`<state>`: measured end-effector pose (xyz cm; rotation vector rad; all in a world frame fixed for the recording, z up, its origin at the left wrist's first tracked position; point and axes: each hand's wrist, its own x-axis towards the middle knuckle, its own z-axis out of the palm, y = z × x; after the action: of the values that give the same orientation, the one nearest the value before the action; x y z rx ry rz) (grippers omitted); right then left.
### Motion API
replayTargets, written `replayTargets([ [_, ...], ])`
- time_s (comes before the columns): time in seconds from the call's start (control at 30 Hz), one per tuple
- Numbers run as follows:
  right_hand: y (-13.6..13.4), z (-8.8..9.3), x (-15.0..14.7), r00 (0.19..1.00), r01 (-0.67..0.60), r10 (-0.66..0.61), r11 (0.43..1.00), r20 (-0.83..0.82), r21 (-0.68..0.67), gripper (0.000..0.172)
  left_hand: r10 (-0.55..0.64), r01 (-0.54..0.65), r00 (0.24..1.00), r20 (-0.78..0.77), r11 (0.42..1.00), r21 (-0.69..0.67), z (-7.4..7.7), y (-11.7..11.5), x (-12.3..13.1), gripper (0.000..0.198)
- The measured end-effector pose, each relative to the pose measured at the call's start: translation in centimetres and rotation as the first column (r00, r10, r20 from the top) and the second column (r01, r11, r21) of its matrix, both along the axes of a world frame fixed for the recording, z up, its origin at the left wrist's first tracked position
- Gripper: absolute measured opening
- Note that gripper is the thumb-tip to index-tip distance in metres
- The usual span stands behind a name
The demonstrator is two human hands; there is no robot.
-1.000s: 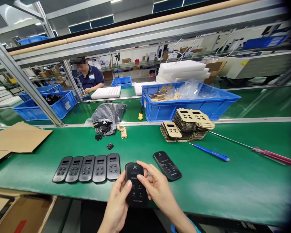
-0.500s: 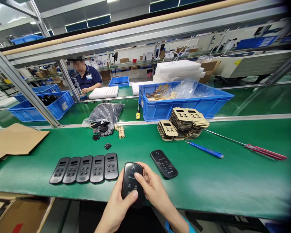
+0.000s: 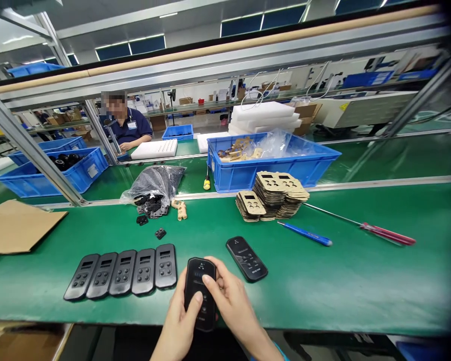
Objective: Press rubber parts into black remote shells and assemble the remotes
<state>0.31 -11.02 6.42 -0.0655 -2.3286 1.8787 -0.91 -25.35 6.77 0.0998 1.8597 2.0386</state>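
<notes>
At six o'clock, over the near edge of the green table (image 3: 323, 291), both hands grip one black remote (image 3: 200, 291): the left hand (image 3: 178, 326) wraps it from the left with the thumb on its face, and the right hand (image 3: 231, 301) closes on it from the right. Just at nine o'clock of it lies a row of five black shells (image 3: 122, 273); at one o'clock, close by, lies a second remote (image 3: 247, 258). Farther toward one o'clock sit a blue pen (image 3: 305, 234) and stacked tan panels (image 3: 272, 195).
</notes>
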Motion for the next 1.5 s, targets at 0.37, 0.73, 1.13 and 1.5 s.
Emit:
replayTargets([
  [0.37,13.3,-0.1,-5.6,0.999,0.034,-0.028,0.942,-0.023,0.335,0.02,-0.029,0.028,1.0,0.006,0.999,0.044,-3.1,1.1,-0.9,0.073],
  [0.73,18.6,0.7,-11.1,0.924,0.382,-0.267,0.701,-0.275,0.603,0.036,-0.052,0.052,0.999,0.004,0.999,-0.004,-3.2,-0.1,-1.4,0.056],
  [1.13,13.1,5.3,-5.8,0.936,0.312,-0.21,0.868,-0.284,0.385,0.036,0.025,-0.024,0.999,-0.021,1.0,0.012,-0.1,-0.1,-1.9,0.05],
  [1.5,4.5,1.8,-1.9,0.987,-0.054,0.101,0.942,-0.128,0.331,0.038,-0.009,0.006,0.998,0.055,0.999,0.054,1.6,-1.4,-1.7,0.043],
])
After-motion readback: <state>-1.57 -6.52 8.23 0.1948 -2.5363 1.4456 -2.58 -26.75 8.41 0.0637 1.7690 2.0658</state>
